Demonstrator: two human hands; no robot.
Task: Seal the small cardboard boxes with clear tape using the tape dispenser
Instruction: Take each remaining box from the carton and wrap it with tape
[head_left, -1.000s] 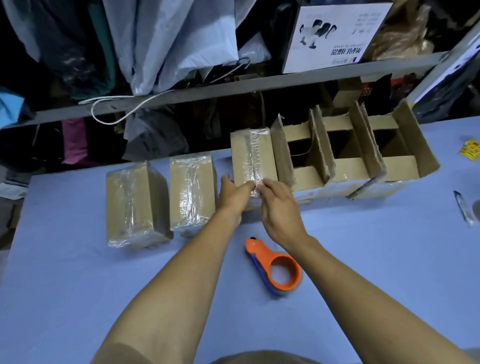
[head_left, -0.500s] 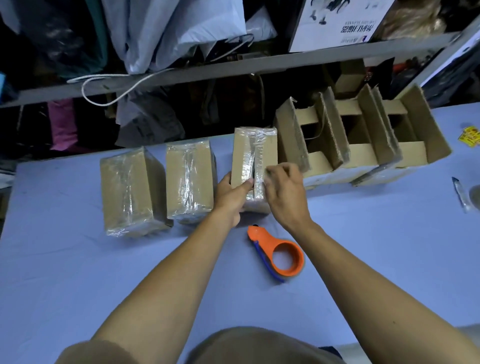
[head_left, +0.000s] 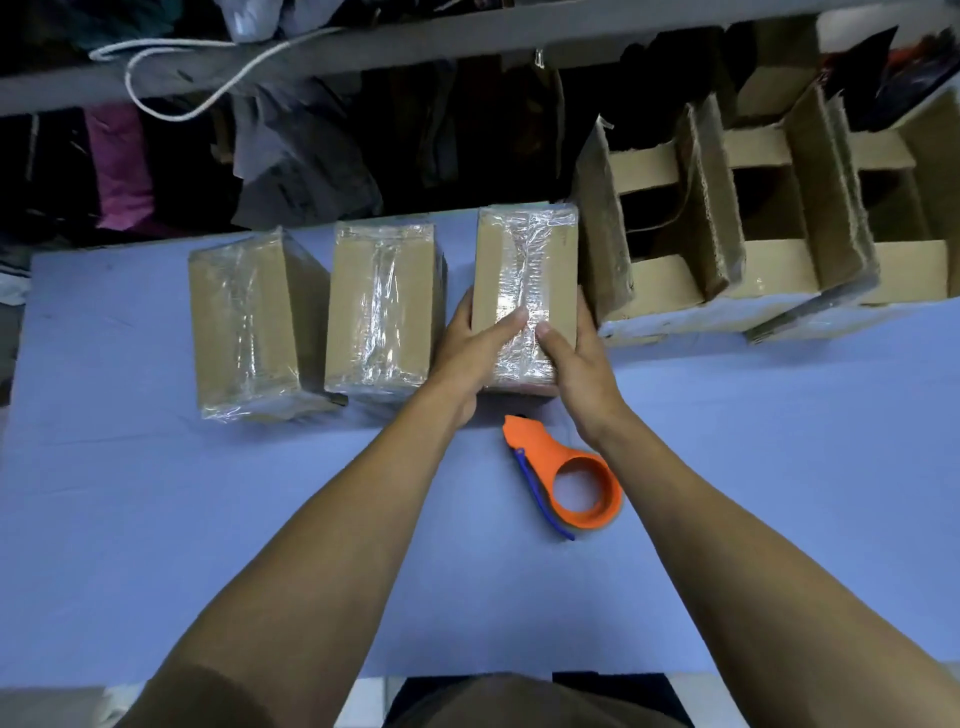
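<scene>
Both hands grip one small cardboard box, the third box (head_left: 524, 291) counted from the left of the row. The left hand (head_left: 470, 353) wraps the box's left side, with its thumb laid across the taped top. The right hand (head_left: 576, 358) holds the right side, its thumb pressing on the crinkled clear tape (head_left: 519, 280) that runs down the middle of the box. The two thumb tips lie close together on the tape, near the box's near end.

The box stands on the blue worktop (head_left: 156, 519) with its long axis running away from the person, and the tape strip follows that same line. Just left of it stands a second taped box (head_left: 382, 306), and beyond that a first taped box (head_left: 244, 322), turned slightly. These two are parallel to the held one and apart from it.

Close on the right, nearly touching the held box, is a row of open boxes (head_left: 769, 218) with flaps standing upright, crowding the right hand's side.

The orange tape dispenser (head_left: 563, 473) lies flat on the worktop just beneath the right wrist, near the person's side of the held box. Its pointed nose aims toward the box and its ring end toward the person, slanted rightward.

Behind the worktop, a shelf (head_left: 467, 31) carries a white cord (head_left: 171, 104), with dark clothing below.
</scene>
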